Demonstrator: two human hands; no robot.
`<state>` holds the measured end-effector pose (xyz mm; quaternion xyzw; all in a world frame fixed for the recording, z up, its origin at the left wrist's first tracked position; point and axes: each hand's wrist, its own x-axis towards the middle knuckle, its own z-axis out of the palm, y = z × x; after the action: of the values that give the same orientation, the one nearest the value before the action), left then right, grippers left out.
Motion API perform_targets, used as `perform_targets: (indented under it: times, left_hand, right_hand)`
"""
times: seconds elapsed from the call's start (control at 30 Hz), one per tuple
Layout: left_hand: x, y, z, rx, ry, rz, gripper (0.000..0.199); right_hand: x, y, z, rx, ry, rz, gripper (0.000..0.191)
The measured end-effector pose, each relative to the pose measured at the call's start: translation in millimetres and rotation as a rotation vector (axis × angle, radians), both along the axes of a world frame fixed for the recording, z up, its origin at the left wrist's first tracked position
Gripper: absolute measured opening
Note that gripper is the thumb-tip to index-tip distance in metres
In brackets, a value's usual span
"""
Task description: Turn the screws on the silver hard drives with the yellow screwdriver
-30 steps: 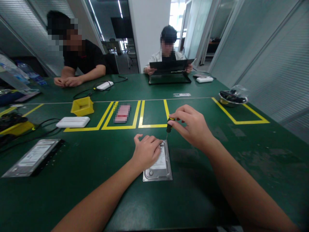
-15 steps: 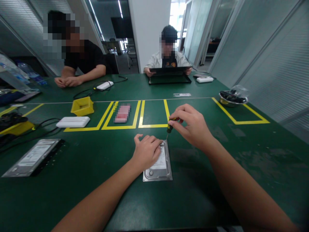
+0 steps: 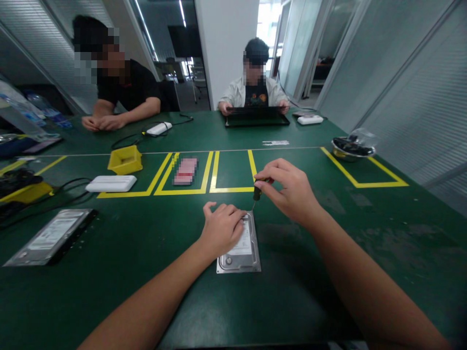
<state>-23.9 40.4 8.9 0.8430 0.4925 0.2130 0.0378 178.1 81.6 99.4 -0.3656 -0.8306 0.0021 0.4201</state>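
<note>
A silver hard drive with a white label lies on the green table, below the yellow tape marks. Across its upper left part rests my left hand, fingers spread flat and pressing on the cover. My right hand pinches the handle of a small screwdriver, dark with yellow. The thin shaft points down, and its tip meets the drive's top right corner. Any screw under the tip is too small to make out.
A second hard drive lies at left, small bits beside it. Around are a yellow bin, a white power strip, cables, and a metal bowl of dark parts. Two people sit opposite; one holds a black panel.
The person opposite has lowered the black panel's raised part. The person at left has shifted their head slightly. My hands and the screwdriver have barely moved.
</note>
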Motion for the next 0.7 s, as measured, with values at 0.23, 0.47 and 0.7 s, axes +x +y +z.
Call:
perform_targets:
  times: [0.23,0.47,0.7]
  left_hand:
    - [-0.3,-0.6,-0.3,0.002,0.0,-0.006,0.027]
    - [-0.2,-0.2,-0.6,-0.003,-0.002,-0.005,0.026]
    - [-0.1,0.0,0.1,-0.004,-0.002,-0.01,0.026]
  right_hand:
    - [0.0,-1.5,1.0,-0.003,-0.004,0.09,0.017]
    - [-0.7,-0.8,-0.5,-0.026,0.013,0.048,0.011]
    - [0.0,-1.0,-1.6,-0.024,-0.003,0.086,0.019]
